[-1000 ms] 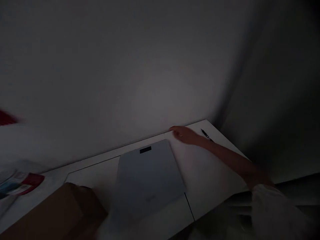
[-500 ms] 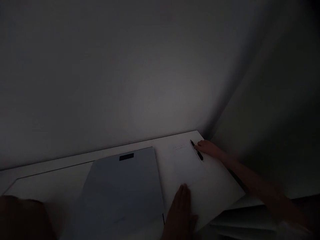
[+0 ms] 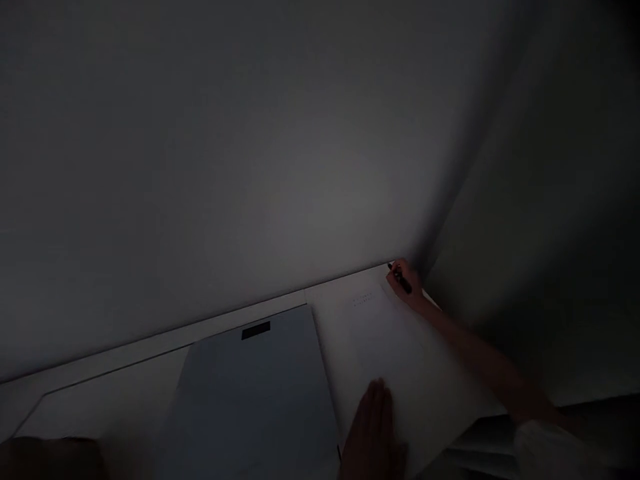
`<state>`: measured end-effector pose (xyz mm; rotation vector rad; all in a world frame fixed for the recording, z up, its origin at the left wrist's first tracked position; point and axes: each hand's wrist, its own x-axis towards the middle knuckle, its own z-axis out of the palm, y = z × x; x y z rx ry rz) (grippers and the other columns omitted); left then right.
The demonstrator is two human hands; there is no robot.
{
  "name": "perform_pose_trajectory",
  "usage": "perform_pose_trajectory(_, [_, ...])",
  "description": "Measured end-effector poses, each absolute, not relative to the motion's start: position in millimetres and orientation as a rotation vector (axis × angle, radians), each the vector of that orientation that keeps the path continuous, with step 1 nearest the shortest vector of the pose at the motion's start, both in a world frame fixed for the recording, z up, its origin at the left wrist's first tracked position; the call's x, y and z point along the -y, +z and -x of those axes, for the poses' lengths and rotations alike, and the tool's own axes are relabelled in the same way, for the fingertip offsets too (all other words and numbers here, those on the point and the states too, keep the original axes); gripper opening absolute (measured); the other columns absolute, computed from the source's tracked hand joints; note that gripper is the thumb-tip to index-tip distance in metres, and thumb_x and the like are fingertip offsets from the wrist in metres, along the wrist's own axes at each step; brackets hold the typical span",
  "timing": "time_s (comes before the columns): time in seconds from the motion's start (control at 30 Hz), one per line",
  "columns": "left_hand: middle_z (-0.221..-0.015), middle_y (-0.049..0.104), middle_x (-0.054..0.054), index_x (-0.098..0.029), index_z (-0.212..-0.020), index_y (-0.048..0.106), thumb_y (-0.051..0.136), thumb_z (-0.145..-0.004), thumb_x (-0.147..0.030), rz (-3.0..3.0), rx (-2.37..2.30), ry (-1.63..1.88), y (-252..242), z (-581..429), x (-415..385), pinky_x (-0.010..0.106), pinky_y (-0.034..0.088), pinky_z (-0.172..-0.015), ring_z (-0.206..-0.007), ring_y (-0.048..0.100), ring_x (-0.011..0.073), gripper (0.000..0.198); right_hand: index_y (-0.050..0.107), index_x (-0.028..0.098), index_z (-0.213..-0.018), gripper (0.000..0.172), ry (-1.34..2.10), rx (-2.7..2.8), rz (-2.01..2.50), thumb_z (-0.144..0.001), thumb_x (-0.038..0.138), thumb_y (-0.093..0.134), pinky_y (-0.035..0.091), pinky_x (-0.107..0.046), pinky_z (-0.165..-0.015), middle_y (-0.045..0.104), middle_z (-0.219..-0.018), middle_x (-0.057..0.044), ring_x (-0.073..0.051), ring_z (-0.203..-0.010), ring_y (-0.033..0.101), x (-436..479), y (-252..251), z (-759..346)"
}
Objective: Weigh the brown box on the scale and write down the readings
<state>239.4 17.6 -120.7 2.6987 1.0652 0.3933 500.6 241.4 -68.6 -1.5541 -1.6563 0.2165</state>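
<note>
My right hand is closed around a dark pen near the far right corner of the white surface. Below and to the left of it lies a white sheet of paper with two faint short rows of marks near its top. My left hand lies flat at the paper's near end, fingers stretched out and close together. To its left is a grey-blue flat panel with a small dark rectangle near its far edge.
A pale wall rises behind the white surface, and a darker wall stands at the right. A dark blurred shape fills the lower left corner. Shelf-like edges show below the surface at the right.
My right hand has picked up the pen, which lay beside the paper, and moved slightly toward the far corner. The left hand stays flat. The view has shifted a little.
</note>
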Motion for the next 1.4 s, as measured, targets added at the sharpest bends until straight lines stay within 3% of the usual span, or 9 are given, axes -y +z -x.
perform_pose_trajectory(0.13, [-0.148, 0.029, 0.015, -0.009, -0.144, 0.036, 0.035, -0.094, -0.058, -2.772, -1.066, 0.489, -129.1, -237.4, -14.7, 0.037, 0.043, -0.104, -0.133, 0.037, 0.0318, 0.07, 0.059, 0.015, -0.11, 0.028, 0.422, 1.426, 1.547, -0.096, 0.038, 0.053, 0.054, -0.028, -0.064, 0.064, -0.092, -0.003, -0.012, -0.071, 0.062, -242.9, -84.8, -465.2])
perform_pose_trajectory(0.27, [-0.151, 0.024, 0.014, -0.012, -0.15, 0.01, 0.04, -0.093, -0.055, -2.79, -1.039, 0.553, -139.5, -236.2, -14.0, 0.038, 0.044, -0.104, -0.135, 0.034, 0.0312, 0.077, 0.062, 0.015, -0.098, 0.028, 0.549, 1.287, 1.53, -0.094, 0.042, 0.054, 0.053, -0.027, -0.063, 0.063, -0.087, -0.001, -0.012, -0.07, 0.06, -239.3, -91.3, -457.7])
perform_pose_trajectory(0.4, [-0.152, 0.021, 0.015, -0.012, -0.151, -0.004, 0.049, -0.09, -0.043, -2.822, -1.033, 0.561, -143.2, -236.7, -14.5, 0.038, 0.045, -0.104, -0.136, 0.033, 0.0313, 0.086, 0.061, 0.014, -0.089, 0.036, 0.654, 1.227, 1.5, -0.096, 0.047, 0.048, 0.045, -0.022, -0.049, 0.057, -0.066, 0.004, -0.007, -0.049, 0.05, -231.5, -85.5, -464.3])
perform_pose_trajectory(0.53, [-0.151, 0.022, 0.015, -0.011, -0.151, -0.004, 0.052, -0.087, -0.039, -2.854, -1.037, 0.594, -143.6, -236.8, -13.6, 0.038, 0.048, -0.102, -0.134, 0.037, 0.032, 0.09, 0.061, 0.017, -0.078, 0.049, 0.672, 1.184, 1.476, -0.098, 0.051, 0.032, 0.042, -0.022, -0.044, 0.051, -0.051, 0.005, -0.01, -0.044, 0.051, -229.1, -79.6, -462.7])
perform_pose_trajectory(0.6, [-0.151, 0.024, 0.014, -0.011, -0.152, -0.003, 0.051, -0.088, -0.041, -2.853, -1.035, 0.612, -143.2, -236.4, -12.8, 0.037, 0.049, -0.101, -0.134, 0.039, 0.0316, 0.089, 0.059, 0.017, -0.073, 0.043, 0.656, 1.175, 1.478, -0.094, 0.051, 0.044, 0.044, -0.022, -0.046, 0.053, -0.052, 0.004, -0.01, -0.047, 0.054, -229.7, -79.5, -459.7])
perform_pose_trajectory(0.7, [-0.151, 0.026, 0.014, -0.011, -0.152, -0.001, 0.049, -0.09, -0.045, -2.835, -1.05, 0.619, -140.9, -236.1, -11.6, 0.037, 0.049, -0.101, -0.134, 0.039, 0.0309, 0.086, 0.057, 0.015, -0.072, 0.033, 0.624, 1.168, 1.511, -0.088, 0.043, 0.062, 0.042, -0.02, -0.045, 0.051, -0.055, 0.007, -0.007, -0.045, 0.048, -231.3, -82.9, -456.5])
perform_pose_trajectory(0.97, [-0.15, 0.029, 0.014, -0.01, -0.152, 0.002, 0.043, -0.092, -0.055, -2.858, -1.084, 0.674, -130.1, -236.3, -11.1, 0.035, 0.049, -0.102, -0.133, 0.041, 0.03, 0.085, 0.061, 0.013, -0.09, 0.026, 0.557, 1.187, 1.595, -0.093, 0.039, 0.057, 0.049, -0.022, -0.052, 0.06, -0.075, 0.002, -0.008, -0.058, 0.055, -233.6, -95.3, -460.2])
perform_pose_trajectory(1.27, [-0.152, 0.026, 0.013, -0.012, -0.152, 0.0, 0.042, -0.093, -0.053, -2.826, -1.035, 0.577, -128.3, -232.9, -11.6, 0.036, 0.047, -0.104, -0.136, 0.036, 0.03, 0.083, 0.058, 0.014, -0.075, 0.03, 0.402, 1.314, 1.592, -0.091, 0.041, 0.06, 0.047, -0.024, -0.058, 0.055, -0.068, 0.004, -0.009, -0.059, 0.053, -235.5, -100.5, -461.6])
perform_pose_trajectory(1.4, [-0.151, 0.027, 0.013, -0.012, -0.152, -0.002, 0.041, -0.093, -0.055, -2.816, -1.047, 0.584, -124.5, -233.5, -11.2, 0.036, 0.048, -0.103, -0.134, 0.038, 0.0299, 0.084, 0.059, 0.014, -0.078, 0.029, 0.358, 1.35, 1.592, -0.091, 0.041, 0.06, 0.047, -0.025, -0.059, 0.057, -0.071, 0.003, -0.01, -0.061, 0.054, -237.4, -103.9, -461.9])
